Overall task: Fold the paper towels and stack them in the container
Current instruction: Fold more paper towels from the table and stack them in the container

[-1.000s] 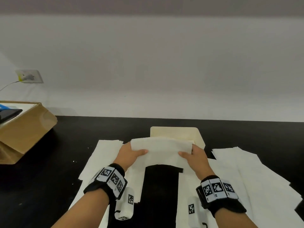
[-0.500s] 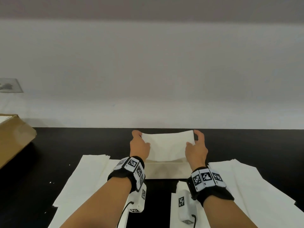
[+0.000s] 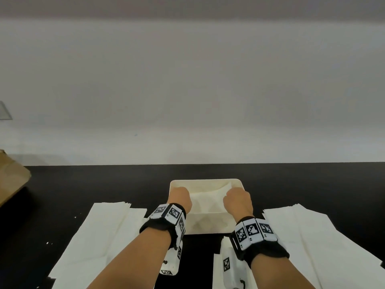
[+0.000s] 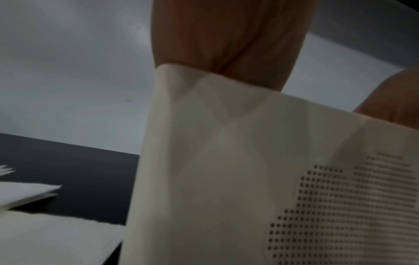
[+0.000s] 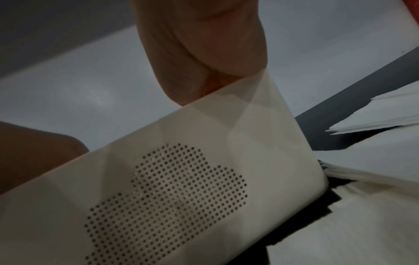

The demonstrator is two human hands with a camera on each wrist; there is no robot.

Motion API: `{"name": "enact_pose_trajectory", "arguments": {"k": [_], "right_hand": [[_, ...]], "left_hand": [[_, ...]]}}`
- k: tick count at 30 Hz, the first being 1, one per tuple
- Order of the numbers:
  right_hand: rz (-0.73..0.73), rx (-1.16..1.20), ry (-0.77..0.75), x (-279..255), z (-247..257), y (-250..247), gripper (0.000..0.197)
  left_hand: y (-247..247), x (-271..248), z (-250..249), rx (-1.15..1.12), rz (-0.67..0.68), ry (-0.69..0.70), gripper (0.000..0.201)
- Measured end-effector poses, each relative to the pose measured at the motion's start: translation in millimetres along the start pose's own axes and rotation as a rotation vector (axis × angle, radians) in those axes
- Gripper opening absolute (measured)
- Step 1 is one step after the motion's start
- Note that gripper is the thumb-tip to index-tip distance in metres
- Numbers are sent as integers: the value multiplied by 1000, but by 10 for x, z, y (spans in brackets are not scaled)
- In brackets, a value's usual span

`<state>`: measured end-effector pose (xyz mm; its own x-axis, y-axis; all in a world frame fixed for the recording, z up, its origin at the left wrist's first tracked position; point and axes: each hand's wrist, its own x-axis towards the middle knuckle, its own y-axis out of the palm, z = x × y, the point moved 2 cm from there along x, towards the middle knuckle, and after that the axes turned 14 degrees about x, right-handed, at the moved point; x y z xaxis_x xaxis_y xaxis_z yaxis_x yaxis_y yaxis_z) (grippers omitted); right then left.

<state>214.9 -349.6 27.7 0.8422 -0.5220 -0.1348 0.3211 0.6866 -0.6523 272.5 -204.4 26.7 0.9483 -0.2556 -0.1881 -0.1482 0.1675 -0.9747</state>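
Note:
A cream container (image 3: 208, 224) with a dotted cloud pattern on its near wall (image 5: 172, 186) stands on the black table. Both hands reach down into it. My left hand (image 3: 180, 197) is at its left end and my right hand (image 3: 237, 199) at its right end. The folded paper towel (image 3: 206, 200) sags between them inside the container, each end rising to a hand that holds it. The fingers are hidden below the rim; in the wrist views only the left palm (image 4: 226, 35) and the right palm (image 5: 199, 44) show above the wall (image 4: 215, 161).
Flat unfolded paper towels lie in a pile to the left (image 3: 100, 232) and another to the right (image 3: 312, 236) of the container, with more under my forearms. A cardboard box (image 3: 10, 180) sits at the far left. A white wall rises behind the table.
A second ago the hands held the folded towel above the table in front of the container. They carried it forward over the container and have lowered it inside.

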Motion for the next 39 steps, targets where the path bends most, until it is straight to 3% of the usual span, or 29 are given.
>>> {"name": "enact_pose_trajectory", "arguments": {"k": [8, 13, 22, 30, 35, 39], "right_hand": [[79, -134, 50, 36, 12, 89, 22], [127, -188, 97, 23, 46, 82, 30], [136, -215, 127, -4, 73, 103, 27], [100, -198, 100, -37, 115, 87, 26], [116, -124, -39, -88, 306, 49, 18], [110, -89, -171, -249, 658, 11, 25]], "left_hand": [[3, 80, -49, 160, 151, 95, 33], [24, 93, -65, 199, 163, 121, 33], [24, 78, -65, 258, 145, 120, 31], [7, -4, -85, 306, -23, 64, 30], [-122, -77, -60, 61, -162, 26, 19], [-245, -166, 113, -163, -249, -6, 29]]}}
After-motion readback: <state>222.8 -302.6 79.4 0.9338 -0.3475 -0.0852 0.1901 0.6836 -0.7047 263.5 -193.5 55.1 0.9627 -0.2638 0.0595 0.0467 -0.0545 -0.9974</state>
